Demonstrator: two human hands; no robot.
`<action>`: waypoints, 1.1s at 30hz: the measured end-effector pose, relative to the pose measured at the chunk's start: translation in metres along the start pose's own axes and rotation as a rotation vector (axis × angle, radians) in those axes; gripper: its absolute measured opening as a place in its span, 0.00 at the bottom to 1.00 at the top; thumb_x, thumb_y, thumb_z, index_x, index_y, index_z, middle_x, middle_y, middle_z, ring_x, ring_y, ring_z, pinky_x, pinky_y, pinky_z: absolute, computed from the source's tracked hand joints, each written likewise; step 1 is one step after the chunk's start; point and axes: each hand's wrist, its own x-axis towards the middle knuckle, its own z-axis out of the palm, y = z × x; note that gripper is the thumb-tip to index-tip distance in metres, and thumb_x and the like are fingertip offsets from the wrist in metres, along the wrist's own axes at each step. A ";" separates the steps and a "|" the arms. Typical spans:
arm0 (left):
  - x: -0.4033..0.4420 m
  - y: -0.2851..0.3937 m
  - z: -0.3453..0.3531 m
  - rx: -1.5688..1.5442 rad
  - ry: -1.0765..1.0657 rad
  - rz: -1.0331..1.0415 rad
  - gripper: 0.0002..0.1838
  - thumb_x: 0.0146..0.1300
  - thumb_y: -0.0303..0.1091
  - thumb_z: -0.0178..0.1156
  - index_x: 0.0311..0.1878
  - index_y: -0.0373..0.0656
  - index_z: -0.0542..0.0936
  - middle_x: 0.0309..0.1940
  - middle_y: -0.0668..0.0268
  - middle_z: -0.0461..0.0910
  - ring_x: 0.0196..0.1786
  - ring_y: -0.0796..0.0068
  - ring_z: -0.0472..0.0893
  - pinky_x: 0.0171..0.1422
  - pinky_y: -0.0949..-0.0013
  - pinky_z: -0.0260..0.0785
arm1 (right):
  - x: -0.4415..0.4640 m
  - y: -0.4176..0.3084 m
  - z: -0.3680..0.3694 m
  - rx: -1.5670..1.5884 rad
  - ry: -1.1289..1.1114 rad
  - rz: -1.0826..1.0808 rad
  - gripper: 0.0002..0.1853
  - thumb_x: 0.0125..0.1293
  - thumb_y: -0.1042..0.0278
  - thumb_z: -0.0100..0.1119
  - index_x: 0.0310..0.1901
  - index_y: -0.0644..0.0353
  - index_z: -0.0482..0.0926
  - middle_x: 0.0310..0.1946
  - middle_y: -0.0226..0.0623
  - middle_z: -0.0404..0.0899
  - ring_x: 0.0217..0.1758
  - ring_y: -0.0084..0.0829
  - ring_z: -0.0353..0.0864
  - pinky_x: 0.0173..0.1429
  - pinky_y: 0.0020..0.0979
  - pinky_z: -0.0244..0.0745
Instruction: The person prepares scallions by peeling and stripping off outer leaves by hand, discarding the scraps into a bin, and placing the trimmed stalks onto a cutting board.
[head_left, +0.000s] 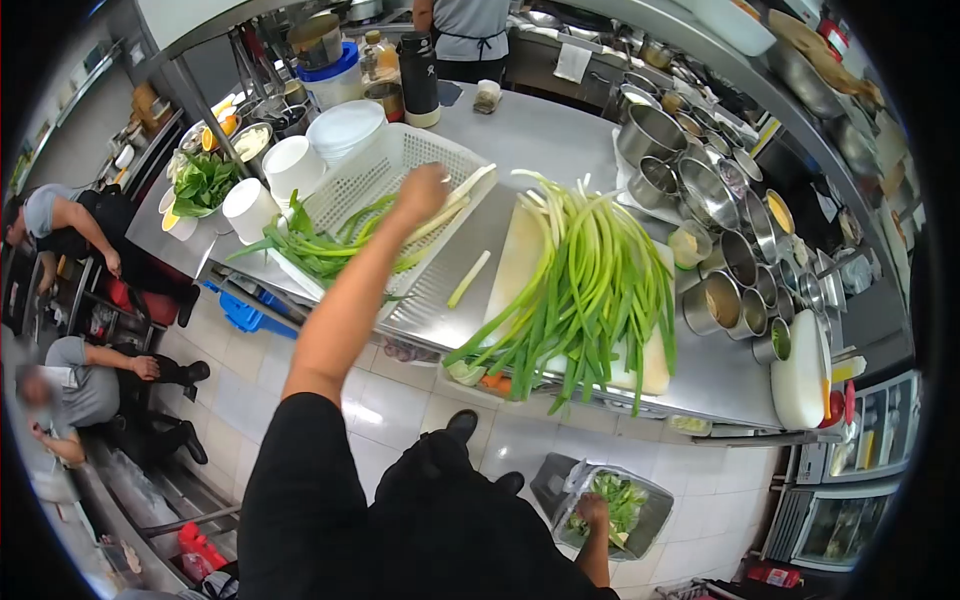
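Observation:
My left hand (424, 194) is closed over the white perforated basket (440, 150), gripping a green onion whose pale end peeks out by the fingers. More green onions (310, 240) lie in the basket, leaves toward its left end and white ends at the right rim. To the right, a big heap of green onions (590, 270) covers a cutting board (515, 250). One short pale stalk piece (468, 279) lies between basket and board. Low on the right, my right hand (593, 511) is over a grey bin (655, 510) of leafy trimmings (622, 500), fingers curled; what they hold is hidden.
Metal pots (650, 130) crowd the table's right side. White tubs (250, 208), stacked lids (345, 128) and a black bottle (419, 80) stand around the basket's far and left sides. Two people sit at left; another person (470, 35) stands at the back.

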 end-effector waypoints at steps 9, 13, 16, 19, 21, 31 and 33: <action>-0.039 -0.100 -0.002 0.323 -0.483 -0.031 0.14 0.46 0.41 0.62 0.30 0.39 0.82 0.33 0.53 0.82 0.38 0.54 0.81 0.45 0.59 0.72 | 0.076 -0.031 -0.003 1.299 -0.097 0.426 0.05 0.59 0.76 0.51 0.36 0.58 0.74 0.26 0.39 0.77 0.25 0.37 0.76 0.22 0.35 0.66; -0.024 -0.086 -0.014 0.299 -0.607 0.014 0.17 0.49 0.42 0.63 0.33 0.34 0.81 0.31 0.52 0.82 0.35 0.57 0.81 0.43 0.62 0.73 | 0.090 -0.042 -0.021 1.317 -0.104 0.459 0.05 0.63 0.72 0.48 0.37 0.56 0.75 0.28 0.39 0.77 0.28 0.38 0.78 0.25 0.36 0.71; -0.015 -0.067 -0.058 -0.014 -0.735 -0.134 0.16 0.55 0.39 0.62 0.32 0.31 0.78 0.29 0.54 0.81 0.33 0.66 0.82 0.40 0.67 0.73 | 0.077 -0.052 -0.029 1.231 -0.017 0.461 0.07 0.64 0.69 0.46 0.37 0.56 0.75 0.27 0.39 0.77 0.29 0.36 0.78 0.26 0.36 0.71; -0.014 -0.034 -0.108 -0.389 -0.684 -0.267 0.13 0.62 0.36 0.58 0.30 0.35 0.75 0.24 0.63 0.78 0.30 0.78 0.78 0.35 0.72 0.70 | 0.077 -0.024 0.015 1.363 0.016 0.461 0.07 0.64 0.67 0.49 0.36 0.58 0.76 0.25 0.37 0.77 0.25 0.32 0.78 0.23 0.33 0.71; -0.010 -0.020 -0.132 -0.501 -0.628 -0.245 0.10 0.66 0.34 0.55 0.30 0.38 0.74 0.22 0.69 0.75 0.28 0.84 0.75 0.32 0.75 0.67 | 0.080 -0.028 0.005 1.150 -0.095 0.448 0.10 0.63 0.62 0.46 0.37 0.56 0.75 0.26 0.38 0.76 0.25 0.35 0.78 0.23 0.37 0.71; -0.053 0.107 -0.239 -0.604 -0.533 0.147 0.13 0.67 0.33 0.56 0.50 0.34 0.73 0.31 0.71 0.76 0.30 0.87 0.73 0.34 0.80 0.67 | 0.125 -0.005 0.003 0.699 0.135 -0.029 0.07 0.59 0.68 0.55 0.29 0.62 0.77 0.22 0.36 0.77 0.22 0.30 0.77 0.25 0.30 0.73; -0.073 0.132 -0.239 -0.679 -0.569 0.175 0.13 0.67 0.32 0.56 0.49 0.34 0.73 0.30 0.70 0.76 0.30 0.87 0.73 0.33 0.80 0.67 | 0.141 -0.001 0.014 0.618 0.222 -0.177 0.06 0.59 0.70 0.56 0.31 0.63 0.76 0.20 0.35 0.76 0.22 0.28 0.76 0.24 0.29 0.72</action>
